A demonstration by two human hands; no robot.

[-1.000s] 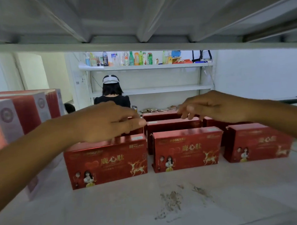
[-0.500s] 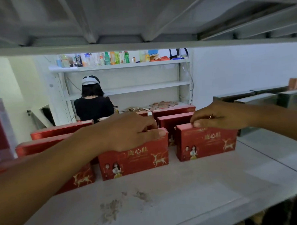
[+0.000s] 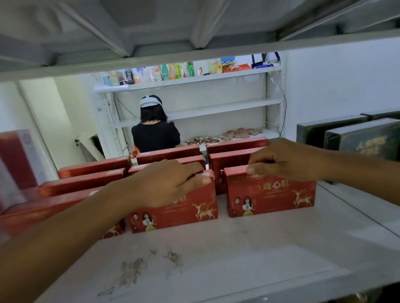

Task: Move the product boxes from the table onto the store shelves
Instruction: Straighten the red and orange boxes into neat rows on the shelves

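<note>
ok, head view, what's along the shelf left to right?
Tall red-and-white cartons → red cardboard deer-print box gripped by left hand → matching red box gripped by right hand → dark green wrapped boxes.

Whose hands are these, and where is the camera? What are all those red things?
No machine here. The camera sits on a person's head, looking down at that person's own two hands. They reach onto a white shelf where red boxes stand in rows. The left hand grips the top of the middle red box; the right hand pinches the top of the right red box. Dark boxes stand further right. Far behind, another person faces other shelves.
</note>
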